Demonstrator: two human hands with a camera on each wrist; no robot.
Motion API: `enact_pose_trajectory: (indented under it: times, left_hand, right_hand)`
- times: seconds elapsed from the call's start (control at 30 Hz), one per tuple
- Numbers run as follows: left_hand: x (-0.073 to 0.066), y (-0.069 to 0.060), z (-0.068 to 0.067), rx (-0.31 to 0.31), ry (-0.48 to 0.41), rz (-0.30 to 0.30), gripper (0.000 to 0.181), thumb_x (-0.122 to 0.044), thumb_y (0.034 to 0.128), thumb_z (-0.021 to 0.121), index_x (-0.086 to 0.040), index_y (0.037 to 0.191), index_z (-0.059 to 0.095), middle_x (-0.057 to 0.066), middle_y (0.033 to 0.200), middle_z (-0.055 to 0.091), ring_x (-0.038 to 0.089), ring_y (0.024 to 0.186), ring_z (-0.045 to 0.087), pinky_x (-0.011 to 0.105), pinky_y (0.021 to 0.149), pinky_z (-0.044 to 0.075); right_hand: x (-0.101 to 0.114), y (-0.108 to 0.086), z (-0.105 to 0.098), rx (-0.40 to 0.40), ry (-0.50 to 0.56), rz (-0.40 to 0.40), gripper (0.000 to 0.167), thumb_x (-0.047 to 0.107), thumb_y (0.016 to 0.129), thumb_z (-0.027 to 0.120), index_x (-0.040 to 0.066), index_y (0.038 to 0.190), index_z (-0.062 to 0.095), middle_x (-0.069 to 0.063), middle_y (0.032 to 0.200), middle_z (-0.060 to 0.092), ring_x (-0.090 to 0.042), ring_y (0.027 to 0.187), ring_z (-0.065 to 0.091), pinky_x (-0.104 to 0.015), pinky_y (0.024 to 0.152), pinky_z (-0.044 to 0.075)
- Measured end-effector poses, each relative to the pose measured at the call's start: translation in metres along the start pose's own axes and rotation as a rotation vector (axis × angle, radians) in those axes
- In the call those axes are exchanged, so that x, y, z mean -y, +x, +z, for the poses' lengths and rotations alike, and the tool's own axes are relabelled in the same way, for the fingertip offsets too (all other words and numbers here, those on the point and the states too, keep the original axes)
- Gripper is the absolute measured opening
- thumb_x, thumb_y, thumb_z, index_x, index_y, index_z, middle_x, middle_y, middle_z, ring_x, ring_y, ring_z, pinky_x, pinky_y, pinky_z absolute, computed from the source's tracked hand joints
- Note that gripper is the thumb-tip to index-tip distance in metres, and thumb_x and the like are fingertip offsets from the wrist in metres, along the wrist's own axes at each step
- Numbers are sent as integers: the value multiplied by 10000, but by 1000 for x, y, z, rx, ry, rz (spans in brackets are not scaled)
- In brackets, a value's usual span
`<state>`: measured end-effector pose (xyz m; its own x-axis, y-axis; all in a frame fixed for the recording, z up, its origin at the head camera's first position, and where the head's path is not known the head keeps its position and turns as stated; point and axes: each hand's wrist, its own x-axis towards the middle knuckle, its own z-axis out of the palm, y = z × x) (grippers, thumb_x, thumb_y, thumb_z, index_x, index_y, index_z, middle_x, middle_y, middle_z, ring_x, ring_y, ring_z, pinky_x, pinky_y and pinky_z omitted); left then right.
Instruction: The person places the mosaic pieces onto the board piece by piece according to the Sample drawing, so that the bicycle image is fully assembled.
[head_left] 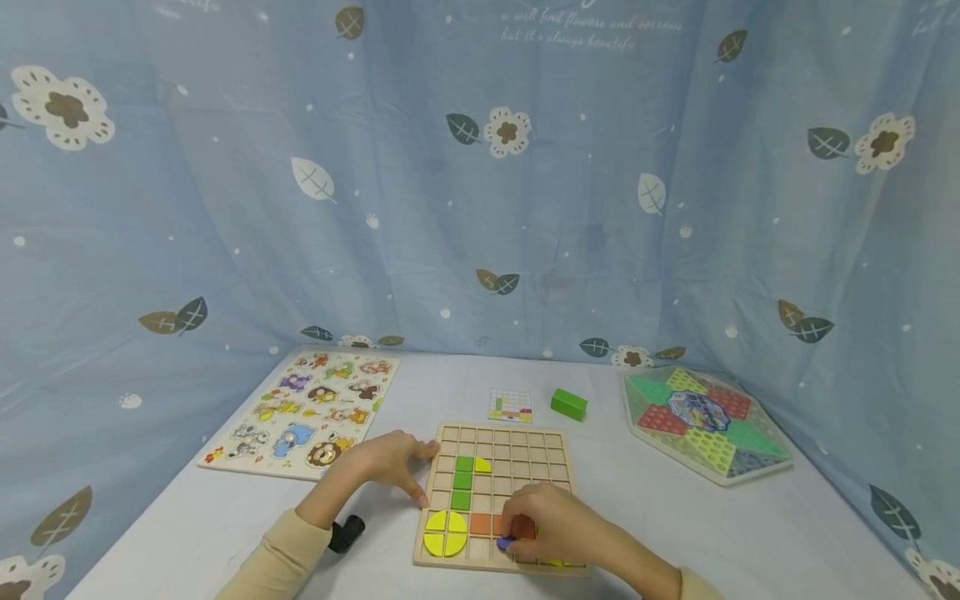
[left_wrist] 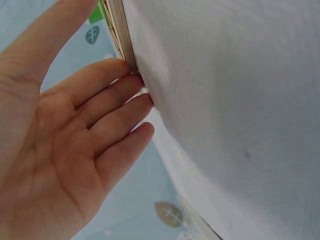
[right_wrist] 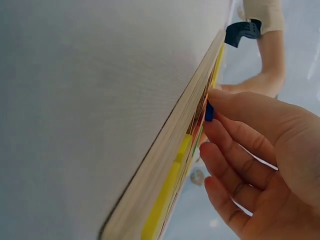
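Note:
A wooden grid board (head_left: 531, 471) lies on the table with coloured tiles in its cells. My right hand (head_left: 555, 527) pinches a small blue piece (right_wrist: 209, 112) between thumb and fingertips, low over the board's near rows. Under and beside that hand are orange tiles (head_left: 480, 523), partly covered. Four-part yellow quarter tiles (head_left: 445, 533) form a disc at the near left corner. Green tiles (head_left: 462, 481) run up a column, with one yellow quarter tile (head_left: 483, 465) beside it. Along the board's left edge, my left hand (head_left: 390, 461) touches the rim with extended fingers.
Behind the board lie a small pattern card (head_left: 510, 406) and a green block (head_left: 569, 405). An animal puzzle board (head_left: 300, 412) is at left, a hexagonal board game (head_left: 705, 423) at right. A black object (head_left: 347, 533) sits by the left forearm. A patterned curtain hangs behind.

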<state>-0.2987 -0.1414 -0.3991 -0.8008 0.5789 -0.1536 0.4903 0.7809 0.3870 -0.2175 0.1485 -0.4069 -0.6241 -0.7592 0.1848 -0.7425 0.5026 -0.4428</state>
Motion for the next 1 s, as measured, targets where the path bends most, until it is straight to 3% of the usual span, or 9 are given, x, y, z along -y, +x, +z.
enact_pose_trajectory:
  times: [0.6,1.0]
  left_hand:
    - [-1,1,0,1,6,14,851,-401,648,869,-78,1365,545,93,1410,503,346,1312,434,471,1067,374]
    - [0,4,2,6,9,17,854,-415,643,869,-91,1366,549,75,1411,505,330,1311,440,461,1064,381]
  right_hand:
    - [3,4,4,19,37,70,168,142,780,803,187,739,646,183,660,530,21,597,478,-130,520,450]
    - [0,-2,-4,29,33,134,188,313,785,807,221,770,644,188,684,526,5,636,482,-150,556,450]
